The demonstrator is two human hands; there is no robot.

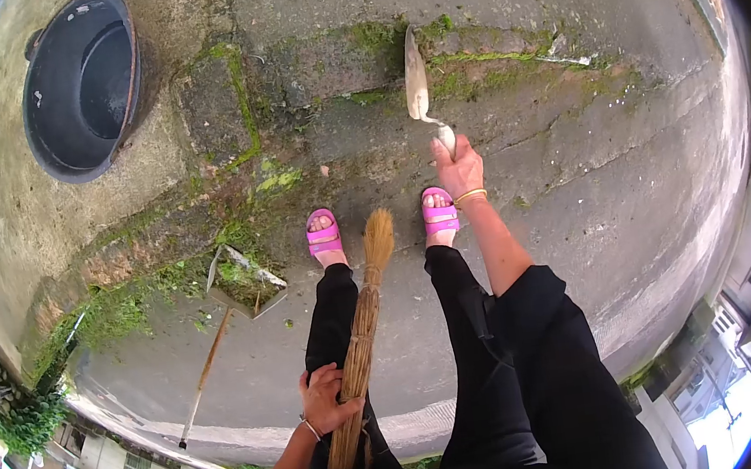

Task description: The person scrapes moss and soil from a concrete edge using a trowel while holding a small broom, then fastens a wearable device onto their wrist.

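My right hand (460,168) is closed round the pale handle of a trowel (416,79). The blade points away from me, its tip at a mossy crack beside the raised stone edge. My left hand (328,400) rests against a straw broom (365,320) near my left leg, with the thumb across its stalks. The broom's bushy end points forward between my feet. Left of my feet a dustpan (265,308) with a long wooden handle lies on the concrete, with green moss and weeds in and around it.
A large dark basin (86,87) stands on the concrete at the upper left. A low, mossy stone edge (327,72) crosses the ground ahead. My feet in pink sandals (323,232) stand apart. Weeds (113,313) grow along the left edge; buildings show at the lower corners.
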